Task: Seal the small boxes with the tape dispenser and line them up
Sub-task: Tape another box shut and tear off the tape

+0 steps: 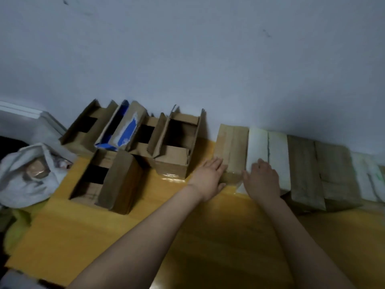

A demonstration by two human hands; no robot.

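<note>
A sealed brown box (232,149) stands at the left end of a row of sealed boxes along the wall. My left hand (209,179) presses flat against its left side, fingers straight. My right hand (262,180) rests with straight fingers on the near end of the white box (268,151) next to it. Further right in the row stand two brown boxes (316,170) and another pale box (368,176). Several unsealed boxes with raised flaps (179,142) sit to the left, one lined in blue (125,130). No tape dispenser is visible.
The boxes stand on a yellow wooden floor (208,236) against a pale wall (208,59). A white plastic bag (27,174) holding a roll of brown tape lies at the far left. A white door frame (31,117) stands behind it.
</note>
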